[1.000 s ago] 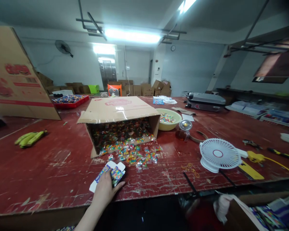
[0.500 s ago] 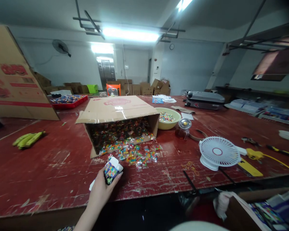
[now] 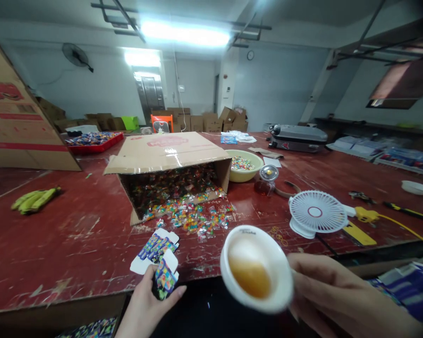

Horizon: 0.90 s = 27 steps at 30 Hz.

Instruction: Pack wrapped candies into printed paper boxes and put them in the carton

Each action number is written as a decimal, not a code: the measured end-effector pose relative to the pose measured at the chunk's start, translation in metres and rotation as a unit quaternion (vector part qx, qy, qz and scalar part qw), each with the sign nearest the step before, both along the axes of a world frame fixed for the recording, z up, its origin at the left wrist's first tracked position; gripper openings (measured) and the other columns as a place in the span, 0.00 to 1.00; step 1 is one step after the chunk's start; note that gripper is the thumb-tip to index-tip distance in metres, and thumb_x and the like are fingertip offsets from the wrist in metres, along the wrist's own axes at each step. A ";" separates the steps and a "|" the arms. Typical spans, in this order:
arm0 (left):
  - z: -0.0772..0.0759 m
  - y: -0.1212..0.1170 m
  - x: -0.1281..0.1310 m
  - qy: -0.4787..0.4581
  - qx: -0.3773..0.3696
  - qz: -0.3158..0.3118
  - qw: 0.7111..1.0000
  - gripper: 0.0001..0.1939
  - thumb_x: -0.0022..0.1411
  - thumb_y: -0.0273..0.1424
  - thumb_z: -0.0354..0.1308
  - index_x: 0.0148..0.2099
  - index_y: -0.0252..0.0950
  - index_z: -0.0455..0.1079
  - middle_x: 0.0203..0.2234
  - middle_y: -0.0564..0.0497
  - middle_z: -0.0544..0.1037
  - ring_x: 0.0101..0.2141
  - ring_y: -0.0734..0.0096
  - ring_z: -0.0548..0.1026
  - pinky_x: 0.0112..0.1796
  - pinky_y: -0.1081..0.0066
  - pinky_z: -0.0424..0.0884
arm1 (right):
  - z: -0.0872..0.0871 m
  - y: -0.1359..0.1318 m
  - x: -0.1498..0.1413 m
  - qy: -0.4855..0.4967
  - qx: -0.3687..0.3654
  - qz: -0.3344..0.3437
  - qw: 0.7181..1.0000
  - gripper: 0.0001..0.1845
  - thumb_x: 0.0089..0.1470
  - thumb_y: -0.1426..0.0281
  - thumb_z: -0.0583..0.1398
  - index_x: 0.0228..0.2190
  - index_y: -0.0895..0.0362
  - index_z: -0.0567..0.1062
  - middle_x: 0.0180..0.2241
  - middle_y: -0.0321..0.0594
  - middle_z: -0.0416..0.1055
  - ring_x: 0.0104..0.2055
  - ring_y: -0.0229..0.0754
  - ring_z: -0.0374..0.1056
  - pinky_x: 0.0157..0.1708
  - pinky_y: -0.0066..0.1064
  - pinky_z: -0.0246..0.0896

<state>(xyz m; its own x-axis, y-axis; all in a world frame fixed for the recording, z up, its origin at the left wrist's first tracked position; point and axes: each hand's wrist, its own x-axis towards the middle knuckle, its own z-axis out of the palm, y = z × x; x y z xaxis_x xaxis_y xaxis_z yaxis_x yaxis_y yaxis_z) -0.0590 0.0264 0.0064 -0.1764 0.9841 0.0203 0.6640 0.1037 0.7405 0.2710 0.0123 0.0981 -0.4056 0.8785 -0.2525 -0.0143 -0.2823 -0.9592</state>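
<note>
My left hand [image 3: 154,298] grips a small colourful candy box [image 3: 166,277] with its white flaps up, at the table's front edge. Just beyond it, several flat printed boxes [image 3: 155,249] lie on the table. My right hand [image 3: 334,286] holds a white cup [image 3: 282,263], tilted so that the amber drink [image 3: 250,277] inside shows; the fingers close on its right side. Farther back, a cardboard carton [image 3: 169,150] lies on its side, with small bags of coloured candies [image 3: 197,218] spilling out of its mouth.
A yellow-green bowl of candies [image 3: 248,176], a lidded glass pot [image 3: 266,180] and a white fan [image 3: 317,211] stand right of the carton. Bananas [image 3: 35,201] lie at left, near a red tray [image 3: 102,145]. A grey suitcase [image 3: 298,138] lies at the back right.
My right hand has come into view from the right, holding the white cup. My left hand has drawn the candy box down toward me, uncovering the flat boxes behind it.
</note>
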 end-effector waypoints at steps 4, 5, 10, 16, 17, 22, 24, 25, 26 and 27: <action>-0.011 -0.011 0.007 -0.019 -0.001 -0.003 1.000 0.30 0.44 0.48 0.62 0.46 0.37 0.62 0.36 0.48 0.79 0.38 0.56 0.77 0.39 0.65 0.72 | -0.026 0.059 -0.006 0.014 0.043 -0.068 0.997 0.19 0.47 0.55 0.62 0.22 0.59 0.71 0.19 0.35 0.68 0.13 0.28 0.55 0.13 0.21 0.47; -0.012 -0.014 0.010 -0.025 0.001 -0.001 1.000 0.32 0.43 0.48 0.63 0.47 0.37 0.62 0.37 0.48 0.79 0.39 0.56 0.77 0.40 0.65 0.72 | -0.043 0.073 -0.003 0.008 0.051 -0.106 0.993 0.19 0.45 0.54 0.63 0.23 0.59 0.71 0.20 0.36 0.69 0.14 0.29 0.56 0.13 0.21 0.48; -0.013 -0.019 0.020 -0.033 -0.014 -0.010 0.999 0.29 0.40 0.45 0.65 0.43 0.36 0.67 0.33 0.49 0.80 0.36 0.57 0.76 0.40 0.65 0.70 | -0.129 0.136 0.018 -0.011 0.075 -0.266 0.961 0.24 0.33 0.52 0.68 0.21 0.60 0.71 0.16 0.36 0.69 0.14 0.31 0.58 0.11 0.22 0.51; -0.009 -0.023 0.029 -0.010 -0.048 -0.041 0.998 0.24 0.40 0.40 0.66 0.41 0.36 0.69 0.33 0.50 0.79 0.36 0.59 0.76 0.38 0.69 0.69 | -0.165 0.177 0.028 -0.011 0.046 -0.350 0.936 0.20 0.34 0.57 0.67 0.20 0.60 0.70 0.13 0.37 0.68 0.13 0.31 0.58 0.09 0.21 0.49; -0.008 -0.023 0.030 -0.012 -0.052 -0.042 0.998 0.24 0.40 0.39 0.66 0.41 0.37 0.69 0.34 0.50 0.79 0.36 0.59 0.76 0.38 0.69 0.69 | -0.167 0.180 0.028 -0.010 0.040 -0.357 0.933 0.19 0.35 0.59 0.67 0.20 0.60 0.70 0.13 0.37 0.68 0.12 0.31 0.58 0.09 0.21 0.48; -0.007 -0.025 0.034 -0.006 -0.065 -0.045 0.997 0.20 0.42 0.38 0.65 0.39 0.38 0.68 0.31 0.52 0.79 0.33 0.62 0.75 0.36 0.70 0.69 | -0.166 0.181 0.029 -0.010 0.026 -0.363 0.932 0.18 0.36 0.60 0.67 0.21 0.61 0.69 0.14 0.38 0.68 0.11 0.30 0.57 0.08 0.21 0.46; -0.008 -0.026 0.034 0.010 -0.063 -0.044 0.997 0.18 0.45 0.39 0.63 0.38 0.38 0.67 0.30 0.52 0.78 0.32 0.62 0.75 0.35 0.70 0.68 | -0.159 0.172 0.024 -0.009 0.035 -0.356 0.934 0.20 0.36 0.58 0.67 0.22 0.60 0.68 0.13 0.35 0.66 0.10 0.29 0.53 0.07 0.20 0.40; -0.009 -0.026 0.035 0.024 -0.056 -0.039 0.997 0.18 0.45 0.39 0.62 0.38 0.38 0.66 0.31 0.51 0.78 0.33 0.62 0.75 0.36 0.68 0.68 | -0.155 0.164 0.019 -0.008 0.042 -0.354 0.934 0.21 0.37 0.57 0.67 0.24 0.59 0.68 0.12 0.32 0.64 0.09 0.28 0.51 0.07 0.20 0.37; -0.010 -0.026 0.036 0.041 -0.047 -0.035 0.997 0.19 0.45 0.38 0.62 0.39 0.37 0.67 0.32 0.50 0.78 0.34 0.60 0.75 0.37 0.67 0.68 | -0.150 0.152 0.011 -0.007 0.049 -0.356 0.933 0.22 0.37 0.56 0.67 0.26 0.59 0.68 0.12 0.29 0.63 0.08 0.28 0.49 0.07 0.19 0.35; -0.011 -0.027 0.037 0.057 -0.040 -0.032 0.997 0.20 0.44 0.37 0.63 0.41 0.37 0.67 0.34 0.49 0.78 0.36 0.59 0.75 0.39 0.66 0.68 | -0.145 0.137 0.001 -0.003 0.057 -0.347 0.936 0.22 0.38 0.55 0.66 0.29 0.58 0.68 0.13 0.28 0.63 0.08 0.27 0.49 0.07 0.19 0.35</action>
